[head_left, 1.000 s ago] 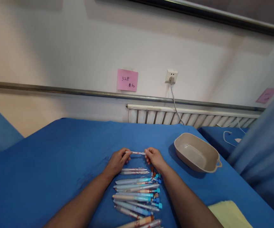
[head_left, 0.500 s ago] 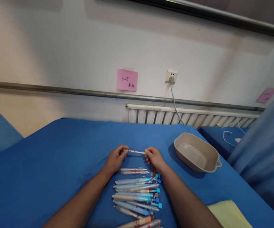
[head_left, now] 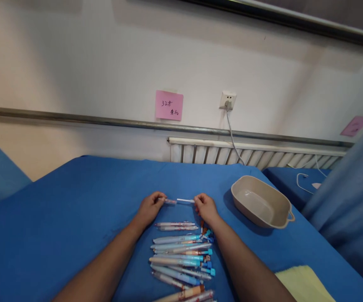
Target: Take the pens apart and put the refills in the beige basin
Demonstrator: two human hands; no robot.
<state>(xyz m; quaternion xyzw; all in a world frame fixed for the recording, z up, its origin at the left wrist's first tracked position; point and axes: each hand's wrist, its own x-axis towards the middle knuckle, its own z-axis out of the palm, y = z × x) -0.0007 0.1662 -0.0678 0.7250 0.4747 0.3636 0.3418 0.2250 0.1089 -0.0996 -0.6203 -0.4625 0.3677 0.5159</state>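
My left hand (head_left: 151, 206) pinches the printed, see-through barrel of a pen (head_left: 170, 201). Across a small gap, my right hand (head_left: 205, 206) grips a thin white stick (head_left: 185, 200), which looks like the pen's inner part; its right end is hidden by the fingers. Both pieces are held almost level and in line, above the blue cloth. Just below the hands lie a few clear pens with a reddish print (head_left: 175, 227), side by side. Nearer to me is a longer row of pens (head_left: 175, 261) with pale blue, peach and clear barrels.
A beige basin (head_left: 260, 203) with a handle stands to the right on the blue-covered table (head_left: 74, 209). A yellow cloth (head_left: 304, 285) lies at the near right. Behind the table are a white radiator (head_left: 206, 153), a socket with a plugged-in cable (head_left: 228, 100) and a pink note (head_left: 169, 105).
The pen stretched between both hands has come apart into two pieces. My left hand has moved left with the barrel, and my right hand slightly right with the white stick.
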